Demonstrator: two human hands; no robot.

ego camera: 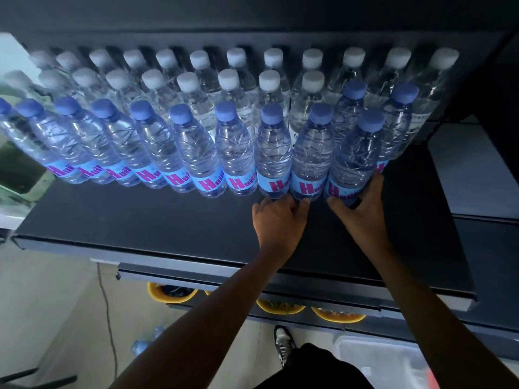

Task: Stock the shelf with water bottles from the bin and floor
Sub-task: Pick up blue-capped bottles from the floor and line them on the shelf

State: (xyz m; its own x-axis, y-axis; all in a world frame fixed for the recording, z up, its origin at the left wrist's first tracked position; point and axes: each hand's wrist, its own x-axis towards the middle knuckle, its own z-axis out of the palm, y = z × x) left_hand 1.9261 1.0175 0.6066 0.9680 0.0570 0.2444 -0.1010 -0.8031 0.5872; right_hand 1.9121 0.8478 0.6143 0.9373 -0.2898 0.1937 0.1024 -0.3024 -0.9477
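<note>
Right grip: the right hand (362, 209) has thumb and fingers (375, 179) wrapped round the foot of the end bottle (356, 155). The hold is low, I judge, so the bottle slides upright into line without tipping.
Left contact: the fingers of the left hand (276, 217) reach the foot of the neighbour bottle (310, 153), at the end bottle's 9 o'clock. I cannot tell whether they pinch it or only touch it. It is probably a brace so the line does not shift.
Where the bottle is: standing on the shelf (140, 220), touching its neighbour, at the 3 o'clock end of the front row (196, 153).
Front row order: blue caps, side by side, labels facing outward, likely for a tidy face.
Behind: the back rows (193, 80) of white-capped bottles fill the 12 o'clock side. Two more blue-capped bottles stand at the end bottle's 12 to 1 o'clock.
Free room: a bare strip of shelf lies at 6 o'clock of the front row, seemingly enough for another line.
Supply left: floor bottles (146, 341) lie at 7 o'clock of the view, and the bin (379, 360) sits at 5 o'clock, its contents unclear.
Progress: well along, though stock remains below.
</note>
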